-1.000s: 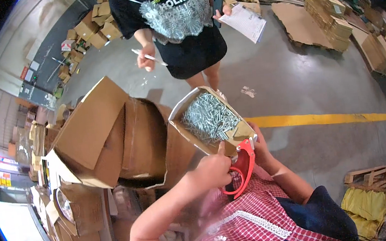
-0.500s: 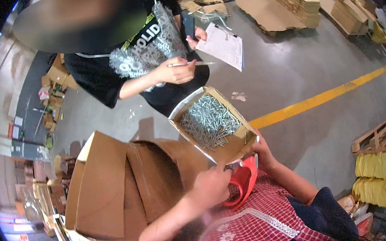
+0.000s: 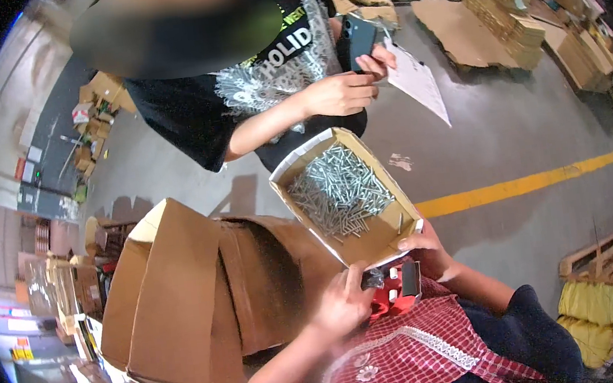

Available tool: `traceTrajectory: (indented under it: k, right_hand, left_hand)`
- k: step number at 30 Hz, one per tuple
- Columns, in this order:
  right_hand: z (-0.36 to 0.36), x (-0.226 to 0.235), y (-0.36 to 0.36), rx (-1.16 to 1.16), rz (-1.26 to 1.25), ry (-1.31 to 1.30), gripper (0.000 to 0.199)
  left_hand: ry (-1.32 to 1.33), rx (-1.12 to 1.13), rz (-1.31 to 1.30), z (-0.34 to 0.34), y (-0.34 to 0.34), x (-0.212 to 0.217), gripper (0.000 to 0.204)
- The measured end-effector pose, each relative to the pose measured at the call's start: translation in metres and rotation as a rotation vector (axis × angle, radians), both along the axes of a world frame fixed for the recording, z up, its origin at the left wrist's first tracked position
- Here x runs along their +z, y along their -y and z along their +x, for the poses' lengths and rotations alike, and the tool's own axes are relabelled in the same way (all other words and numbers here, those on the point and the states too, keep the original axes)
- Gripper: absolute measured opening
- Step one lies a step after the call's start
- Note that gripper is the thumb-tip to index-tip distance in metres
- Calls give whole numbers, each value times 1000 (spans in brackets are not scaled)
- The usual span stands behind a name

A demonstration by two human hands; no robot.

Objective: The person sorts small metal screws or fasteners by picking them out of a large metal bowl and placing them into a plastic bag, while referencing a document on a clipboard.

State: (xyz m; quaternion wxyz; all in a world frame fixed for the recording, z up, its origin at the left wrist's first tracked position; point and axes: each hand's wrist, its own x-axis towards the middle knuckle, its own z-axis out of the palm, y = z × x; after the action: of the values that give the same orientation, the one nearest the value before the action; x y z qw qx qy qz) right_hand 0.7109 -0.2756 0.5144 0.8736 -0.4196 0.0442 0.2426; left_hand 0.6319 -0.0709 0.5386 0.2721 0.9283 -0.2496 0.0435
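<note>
An open cardboard box (image 3: 395, 236) is tilted in front of me, with many loose silver screws (image 3: 344, 187) heaped toward its far side. My right hand (image 3: 432, 249) grips its near right corner, the thumb over the rim. Under the near edge is a red tape dispenser (image 3: 384, 307) with white rollers and a dark plate. My left hand (image 3: 343, 304) is closed around a dark part at the dispenser's left side, its fingertips by the box's near edge. The palm side of that hand is hidden.
Across from me stands a person in a black shirt (image 3: 185, 122), holding a dark phone (image 3: 357, 40) and paper sheets (image 3: 419, 84). Large brown cartons (image 3: 172, 305) rise at my left. A yellow line (image 3: 532, 183) crosses the floor. Pallets (image 3: 602, 260) and cardboard stacks (image 3: 509, 13) stand at right.
The red dispenser has turned, bringing its rollers and plate into view. My right thumb now shows over the box rim. The other person's hands have come together near the phone and paper.
</note>
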Motion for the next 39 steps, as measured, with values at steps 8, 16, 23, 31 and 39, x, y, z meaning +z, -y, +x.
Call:
traceTrajectory:
  k: [8, 16, 23, 31, 39]
  right_hand:
    - [35, -7, 27, 197, -73, 20, 80]
    - [67, -19, 36, 322, -50, 16, 72]
    - [78, -49, 45, 520, -122, -273, 38]
    - [77, -58, 36, 409, -25, -49, 64]
    - [69, -26, 29, 431, -81, 18, 68]
  left_hand:
    - [41, 54, 146, 15, 27, 21, 11]
    - [19, 217, 162, 16, 60, 17, 16]
    - [3, 338, 211, 7, 80, 20, 16]
    - [-18, 406, 234, -1, 88, 14, 21]
    - [59, 407, 243, -9, 82, 13, 23]
